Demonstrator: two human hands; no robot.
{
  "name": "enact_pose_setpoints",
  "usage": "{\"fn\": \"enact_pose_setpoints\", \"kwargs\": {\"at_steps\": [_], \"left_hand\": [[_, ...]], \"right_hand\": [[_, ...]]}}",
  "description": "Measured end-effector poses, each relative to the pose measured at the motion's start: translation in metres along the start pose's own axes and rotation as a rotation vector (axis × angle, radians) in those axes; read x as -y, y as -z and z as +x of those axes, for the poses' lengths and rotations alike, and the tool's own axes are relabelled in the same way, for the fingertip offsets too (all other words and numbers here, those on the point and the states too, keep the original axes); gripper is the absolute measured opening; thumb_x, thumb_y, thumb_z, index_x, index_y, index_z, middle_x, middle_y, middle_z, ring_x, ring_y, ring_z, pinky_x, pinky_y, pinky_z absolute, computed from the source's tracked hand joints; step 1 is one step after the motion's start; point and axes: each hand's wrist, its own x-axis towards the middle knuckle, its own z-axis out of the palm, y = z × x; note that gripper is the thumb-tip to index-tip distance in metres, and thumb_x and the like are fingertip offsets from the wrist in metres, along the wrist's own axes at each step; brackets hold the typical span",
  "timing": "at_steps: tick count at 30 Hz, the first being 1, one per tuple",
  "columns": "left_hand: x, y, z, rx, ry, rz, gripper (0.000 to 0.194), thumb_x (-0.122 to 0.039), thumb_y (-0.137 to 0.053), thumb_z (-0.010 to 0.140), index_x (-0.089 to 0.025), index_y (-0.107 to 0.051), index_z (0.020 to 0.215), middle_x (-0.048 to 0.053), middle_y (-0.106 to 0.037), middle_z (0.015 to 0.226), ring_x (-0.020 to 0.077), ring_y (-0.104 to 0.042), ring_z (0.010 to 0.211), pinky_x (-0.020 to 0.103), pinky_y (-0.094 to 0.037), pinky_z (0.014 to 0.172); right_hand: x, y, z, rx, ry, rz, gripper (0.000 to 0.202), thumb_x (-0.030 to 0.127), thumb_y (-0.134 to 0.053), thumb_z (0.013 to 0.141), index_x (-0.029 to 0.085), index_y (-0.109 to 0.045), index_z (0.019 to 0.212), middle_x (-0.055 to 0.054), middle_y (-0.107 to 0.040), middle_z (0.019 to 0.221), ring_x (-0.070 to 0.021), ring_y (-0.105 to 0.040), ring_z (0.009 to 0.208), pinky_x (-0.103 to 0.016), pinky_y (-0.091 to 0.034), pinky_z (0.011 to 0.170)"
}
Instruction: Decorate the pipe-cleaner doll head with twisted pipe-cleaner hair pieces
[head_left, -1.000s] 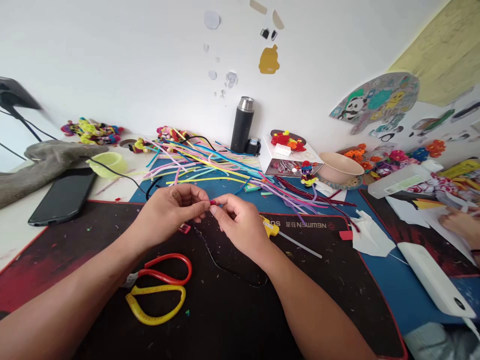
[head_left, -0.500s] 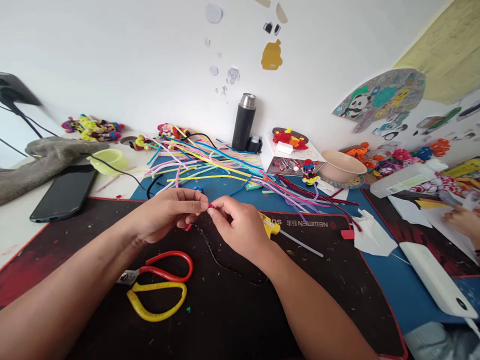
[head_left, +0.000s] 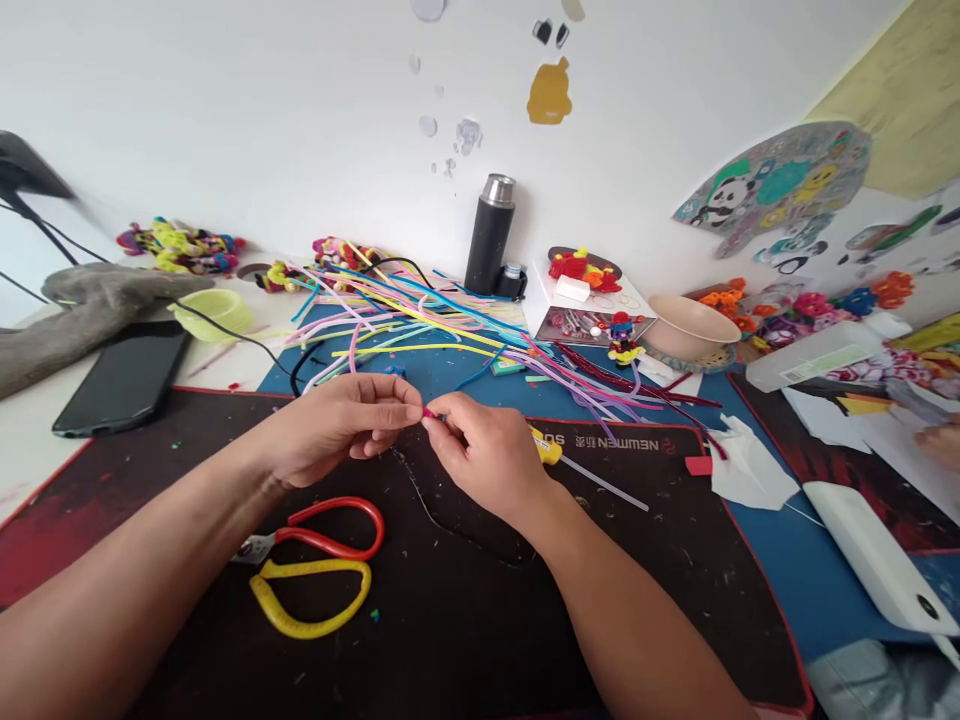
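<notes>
Over the black mat, my left hand [head_left: 345,425] and my right hand [head_left: 484,450] meet fingertip to fingertip. Both pinch a small magenta piece [head_left: 428,412], mostly hidden by the fingers. Scissors with one red and one yellow handle [head_left: 311,600] lie below my left hand. A yellow glue gun [head_left: 549,448] with a translucent stick is partly covered by my right hand. Behind both hands is a pile of colourful pipe cleaners [head_left: 427,320]. A thin black cord [head_left: 450,530] runs across the mat.
At the left are a phone [head_left: 124,380] and a green bowl [head_left: 214,315]. A black thermos [head_left: 491,235], a white box [head_left: 592,310] and a beige bowl [head_left: 691,328] stand at the back. Another person's hand [head_left: 941,445] shows at the right edge, beyond a white device [head_left: 874,555].
The view has shifted slightly. My hands keep their pinch on the magenta piece with little movement. The other person's hand is now nearer the right edge.
</notes>
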Motion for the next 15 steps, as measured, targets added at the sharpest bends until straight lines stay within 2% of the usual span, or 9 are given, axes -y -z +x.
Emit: {"fn": "enact_pose_setpoints", "kwargs": {"at_steps": [3,7,15], "left_hand": [[0.0007,0.0019,-0.0003,-0.059,-0.075,0.13,0.048,-0.055,-0.098,0.068,-0.018,-0.074,0.089,-0.004,-0.057,0.058,0.0092,-0.048,0.051,0.017,-0.03,0.044],[-0.0007,0.008,-0.0041,-0.064,-0.139,0.282,0.047,-0.059,-0.093,0.075,-0.019,-0.077,0.094,0.0,-0.066,0.065,0.0128,-0.059,0.055,0.018,-0.035,0.044],[-0.0088,0.004,-0.0094,-0.077,-0.248,0.412,0.044,-0.061,-0.089,0.079,-0.019,-0.076,0.086,0.0,-0.066,0.068,0.0134,-0.06,0.056,0.02,-0.043,0.047]], "right_hand": [[0.0017,0.0027,0.0011,-0.034,-0.078,0.112,0.02,0.032,-0.06,0.106,0.021,-0.074,0.098,0.003,-0.067,0.064,-0.0129,-0.053,0.053,-0.028,-0.033,0.057],[0.006,0.007,0.0039,-0.036,-0.175,0.273,0.021,0.036,-0.062,0.104,0.02,-0.074,0.097,0.004,-0.063,0.064,-0.012,-0.051,0.054,-0.026,-0.036,0.059],[0.0061,0.0055,0.0039,-0.003,-0.194,0.312,0.02,0.037,-0.064,0.103,0.02,-0.074,0.097,0.005,-0.058,0.062,-0.0119,-0.047,0.054,-0.027,-0.035,0.06]]}}
